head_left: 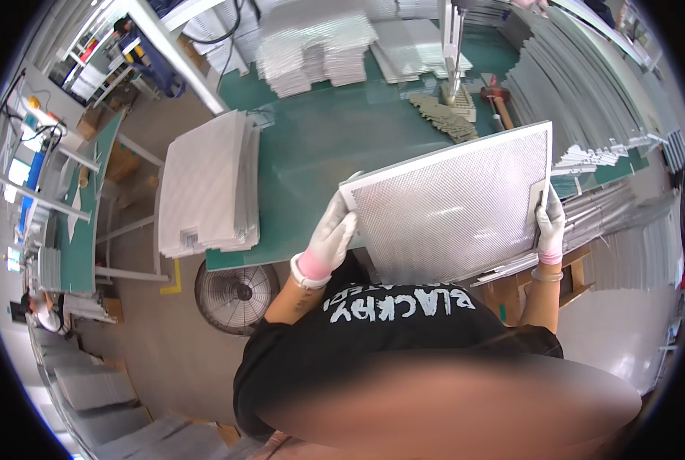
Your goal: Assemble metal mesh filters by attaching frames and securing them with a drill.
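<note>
A framed metal mesh panel (450, 211) is held up in front of my body, tilted, over the near edge of the green-topped table (304, 169). My left hand (331, 236), in a white glove, grips its left edge near the upper corner. On the opposite edge, my right hand (551, 226), also gloved, closes round the frame beside a small notch-like plate. Part of the fingers of both hands is hidden behind the panel. To the left of my left hand, a stack of white mesh sheets (204, 184) with notched corners lies on the table.
Further stacks of sheets (312, 46) stand at the back. A hammer (497, 100) and olive-coloured flat pieces (442, 115) lie near a metal post (451, 46). Many thin frame strips (580, 92) are piled at right. A floor fan (239, 295) stands below the table's left side. Another person (147, 57) is far left.
</note>
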### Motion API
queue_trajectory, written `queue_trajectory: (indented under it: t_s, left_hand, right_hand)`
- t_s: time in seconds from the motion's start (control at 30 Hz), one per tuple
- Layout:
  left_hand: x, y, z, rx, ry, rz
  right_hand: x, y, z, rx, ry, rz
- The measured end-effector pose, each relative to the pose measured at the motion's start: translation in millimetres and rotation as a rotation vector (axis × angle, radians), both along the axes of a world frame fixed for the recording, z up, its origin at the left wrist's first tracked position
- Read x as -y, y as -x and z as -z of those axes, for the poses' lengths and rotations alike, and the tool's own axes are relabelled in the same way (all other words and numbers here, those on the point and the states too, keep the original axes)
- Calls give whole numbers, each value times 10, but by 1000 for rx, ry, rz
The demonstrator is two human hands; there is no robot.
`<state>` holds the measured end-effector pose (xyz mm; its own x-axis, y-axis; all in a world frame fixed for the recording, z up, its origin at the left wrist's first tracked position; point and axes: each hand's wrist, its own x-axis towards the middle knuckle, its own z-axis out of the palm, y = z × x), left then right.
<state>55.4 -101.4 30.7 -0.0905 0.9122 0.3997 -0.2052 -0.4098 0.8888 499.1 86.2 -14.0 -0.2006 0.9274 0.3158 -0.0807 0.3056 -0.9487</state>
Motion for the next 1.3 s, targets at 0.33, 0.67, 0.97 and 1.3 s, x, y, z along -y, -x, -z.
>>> queue_trajectory:
  t_s: [0.33,0.67,0.97,1.3]
  left_hand:
    - [960,2133,-170,-1254,576,-1313]
    - [766,1991,-320,-1568,1316,-1048]
    - [1087,2609,-960,-1183,862,-920]
    - [1494,1228,-1417,-1310,372,-736]
  right_hand:
    - [185,-536,-1851,-297,-390,789]
    - [-1968,-1833,-3118,695,1,910]
    - [-1318,-1004,-2965,748,-524,1239]
    - [133,1016,-848,504,-740,379]
